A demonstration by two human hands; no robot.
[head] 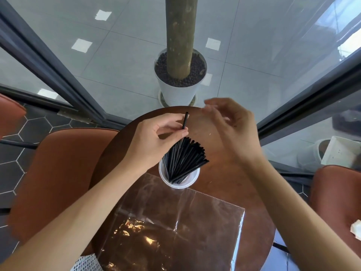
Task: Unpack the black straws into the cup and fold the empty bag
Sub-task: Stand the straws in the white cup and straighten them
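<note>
you are pinching one straw (185,120) in your left hand (156,141), thumb and fingers curling round its lower part, so the free end is sticking up and slightly away from you above the grip. its long axis is running nearly upright, tilting a little toward the far side of the table (224,184).

the cup (178,176) is sitting just below and toward you from that grip, a little to its right, with the bundle (185,157) already standing in it and fanning out up and to the right. the tops of the bundle are lying almost under your left fingers, close to touching them. so the coming move looks like a short one: you would be lowering the straw along its own axis, down and slightly back toward you, into the gap on the left side of the bundle.

your right hand (232,130) is hovering to the right of the grip and a bit beyond it, fingers loose and partly blurred, holding nothing you can see. the left hand is clearly the nearer one to the cup.

the bag (175,227) is lying flat on the table on your side of the cup, its far edge touching or tucking under the cup's rim. it looks empty and not yet folded.
</note>
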